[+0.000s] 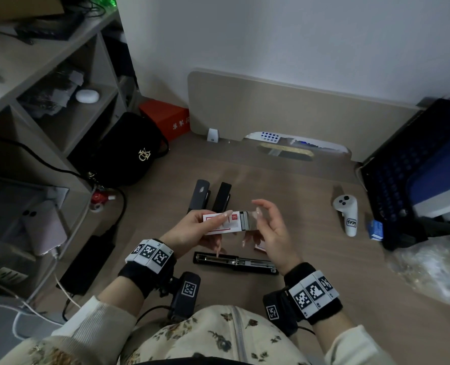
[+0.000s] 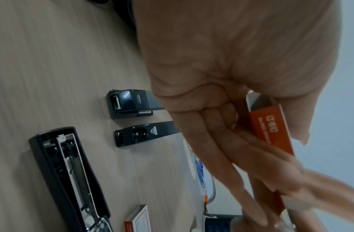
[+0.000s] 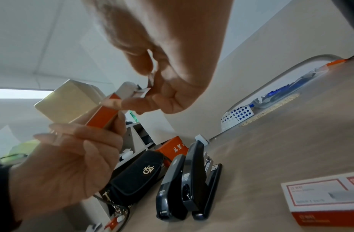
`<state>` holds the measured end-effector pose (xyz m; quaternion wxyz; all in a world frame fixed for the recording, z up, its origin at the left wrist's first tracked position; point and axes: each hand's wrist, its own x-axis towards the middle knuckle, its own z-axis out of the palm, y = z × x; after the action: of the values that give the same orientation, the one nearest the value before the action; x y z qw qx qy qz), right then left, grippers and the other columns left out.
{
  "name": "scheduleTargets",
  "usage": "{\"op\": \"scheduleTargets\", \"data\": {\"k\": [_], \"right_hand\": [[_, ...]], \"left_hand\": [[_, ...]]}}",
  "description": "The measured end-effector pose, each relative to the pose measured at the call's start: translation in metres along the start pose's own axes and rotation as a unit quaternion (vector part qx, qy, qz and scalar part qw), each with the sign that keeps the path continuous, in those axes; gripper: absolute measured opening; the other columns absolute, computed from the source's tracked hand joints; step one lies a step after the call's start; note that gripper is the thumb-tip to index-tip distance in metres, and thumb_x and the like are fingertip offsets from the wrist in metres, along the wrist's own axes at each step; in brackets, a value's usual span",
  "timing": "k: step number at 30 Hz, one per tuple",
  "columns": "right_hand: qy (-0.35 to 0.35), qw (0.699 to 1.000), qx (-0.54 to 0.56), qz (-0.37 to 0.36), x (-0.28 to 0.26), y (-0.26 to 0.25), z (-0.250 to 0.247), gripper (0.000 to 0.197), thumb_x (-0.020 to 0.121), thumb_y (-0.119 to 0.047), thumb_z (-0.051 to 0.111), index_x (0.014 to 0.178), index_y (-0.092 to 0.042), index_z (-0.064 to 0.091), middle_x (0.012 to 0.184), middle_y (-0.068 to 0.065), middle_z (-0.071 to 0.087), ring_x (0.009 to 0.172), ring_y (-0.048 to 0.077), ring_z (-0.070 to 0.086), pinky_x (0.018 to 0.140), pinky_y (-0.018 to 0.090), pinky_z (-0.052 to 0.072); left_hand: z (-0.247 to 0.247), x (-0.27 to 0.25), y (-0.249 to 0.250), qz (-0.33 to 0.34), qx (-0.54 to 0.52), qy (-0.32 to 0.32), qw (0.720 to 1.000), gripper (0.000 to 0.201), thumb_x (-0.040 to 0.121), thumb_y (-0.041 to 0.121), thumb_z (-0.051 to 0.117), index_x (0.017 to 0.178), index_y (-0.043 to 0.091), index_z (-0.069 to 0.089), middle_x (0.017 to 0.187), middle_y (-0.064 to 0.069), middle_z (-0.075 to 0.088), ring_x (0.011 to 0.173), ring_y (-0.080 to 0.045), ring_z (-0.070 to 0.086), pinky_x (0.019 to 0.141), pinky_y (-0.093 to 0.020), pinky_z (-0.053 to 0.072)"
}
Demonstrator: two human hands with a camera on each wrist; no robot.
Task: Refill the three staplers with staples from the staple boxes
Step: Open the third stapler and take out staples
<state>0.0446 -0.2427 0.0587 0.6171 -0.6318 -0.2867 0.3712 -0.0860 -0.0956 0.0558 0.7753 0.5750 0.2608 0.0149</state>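
Above the bench, centre of the head view: both hands meet over a small staple box.
Staple box [image 1: 220,223]: white with red edging and an orange-red side, held level in the air; its right end is open, with a grey inner part showing.
Left hand [image 1: 192,230]: fingers and thumb curled round the box, gripping it.
Right hand [image 1: 267,225]: fingers bent at the box's open end; the right wrist view shows fingertips [image 3: 132,103] pinching a small pale flap or strip there. Motion blur hides exactly what it is.
Open stapler [image 1: 235,262]: black, lying flat at 6 o'clock from the box, its metal channel exposed; whether staples sit inside cannot be made out.
Two closed staplers [image 1: 209,197]: dark, side by side at 12 o'clock from the box, their near ends hidden behind the hands.
Second staple box [image 3: 327,199]: on the bench, mostly hidden under the right hand in the head view, cut off at the frame edge in the right wrist view.
Bench [image 1: 311,212]: pale wood grain.
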Motion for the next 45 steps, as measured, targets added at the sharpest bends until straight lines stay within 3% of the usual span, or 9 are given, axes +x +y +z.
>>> {"op": "scheduleTargets", "data": {"k": [3,5,9,14,17,26,34,41,45], "right_hand": [[0.059,0.989,-0.125,-0.060,0.001,0.008,0.000,0.017,0.100,-0.014,0.041,0.108,-0.027,0.048,0.100,0.003,0.061,0.079,0.005,0.063,0.068,0.021,0.052],[0.101,0.954,-0.254,-0.123,0.003,0.014,-0.002,0.013,0.098,-0.015,0.047,0.108,-0.022,0.051,0.105,-0.005,0.056,0.088,0.004,0.057,0.076,0.022,0.050],[0.123,0.920,-0.329,-0.174,0.005,0.014,-0.001,0.021,0.097,-0.028,0.048,0.095,-0.011,0.060,0.097,-0.004,0.051,0.084,0.004,0.053,0.071,0.014,0.044],[0.080,0.943,-0.304,-0.108,0.002,0.006,0.004,0.037,0.096,-0.042,0.042,0.081,-0.012,0.057,0.090,-0.009,0.049,0.078,0.005,0.051,0.065,0.010,0.039],[0.070,0.934,-0.336,-0.098,0.004,0.010,0.006,0.034,0.093,-0.047,0.046,0.079,-0.017,0.053,0.088,-0.011,0.046,0.072,0.004,0.048,0.063,0.013,0.040],[0.058,0.928,-0.357,-0.088,0.004,0.014,0.004,0.028,0.099,-0.036,0.043,0.078,-0.019,0.049,0.086,-0.014,0.045,0.075,0.002,0.048,0.062,0.013,0.038],[0.102,0.881,-0.457,-0.063,0.007,0.012,0.014,0.032,0.100,-0.036,0.036,0.086,-0.013,0.052,0.094,-0.007,0.051,0.071,0.017,0.053,0.061,0.038,0.047],[0.169,0.802,-0.563,-0.106,0.013,0.012,0.020,0.032,0.098,-0.031,0.039,0.083,-0.011,0.058,0.088,-0.003,0.055,0.049,0.018,0.047,0.047,0.027,0.032],[0.204,0.775,-0.583,-0.133,0.014,0.014,0.018,0.039,0.096,-0.035,0.034,0.080,-0.013,0.062,0.086,-0.003,0.057,0.044,0.018,0.052,0.044,0.025,0.037]], "left_hand": [[-0.001,0.002,-0.001,0.006,0.000,-0.003,1.000,0.039,0.082,0.046,0.064,0.089,0.008,0.071,0.068,-0.024,0.062,0.050,-0.019,0.062,0.084,-0.058,0.053],[-0.001,0.002,-0.002,0.011,0.006,-0.006,1.000,0.041,0.082,0.047,0.065,0.093,0.008,0.072,0.088,-0.041,0.061,0.053,-0.019,0.063,0.083,-0.056,0.055],[0.000,0.003,0.000,0.017,0.012,0.015,1.000,0.044,0.083,0.046,0.063,0.099,0.005,0.070,0.107,-0.043,0.060,0.054,-0.017,0.064,0.075,-0.044,0.060],[-0.002,0.006,-0.003,0.003,0.019,0.019,1.000,0.048,0.080,0.047,0.066,0.099,0.003,0.070,0.091,-0.040,0.063,0.055,-0.020,0.065,0.079,-0.049,0.058],[0.001,0.006,-0.002,0.001,0.023,0.015,1.000,0.043,0.079,0.044,0.064,0.095,0.004,0.069,0.069,-0.020,0.063,0.053,-0.021,0.065,0.079,-0.052,0.057],[0.003,0.007,-0.002,-0.001,0.037,0.012,0.999,0.054,0.076,0.048,0.066,0.100,-0.001,0.069,0.064,-0.014,0.065,0.054,-0.022,0.067,0.068,-0.039,0.060],[0.005,0.008,-0.003,-0.014,0.040,0.042,0.998,0.053,0.079,0.045,0.065,0.102,-0.003,0.068,0.065,-0.018,0.065,0.060,-0.029,0.068,0.059,-0.031,0.058],[0.014,0.011,0.000,-0.017,0.046,0.071,0.996,0.037,0.090,0.038,0.064,0.094,0.001,0.070,0.065,-0.016,0.067,0.058,-0.024,0.068,0.058,-0.029,0.058],[0.018,0.014,0.002,-0.015,0.030,0.088,0.996,0.033,0.091,0.034,0.063,0.093,0.001,0.068,0.063,-0.014,0.067,0.053,-0.020,0.068,0.057,-0.028,0.059]]}}
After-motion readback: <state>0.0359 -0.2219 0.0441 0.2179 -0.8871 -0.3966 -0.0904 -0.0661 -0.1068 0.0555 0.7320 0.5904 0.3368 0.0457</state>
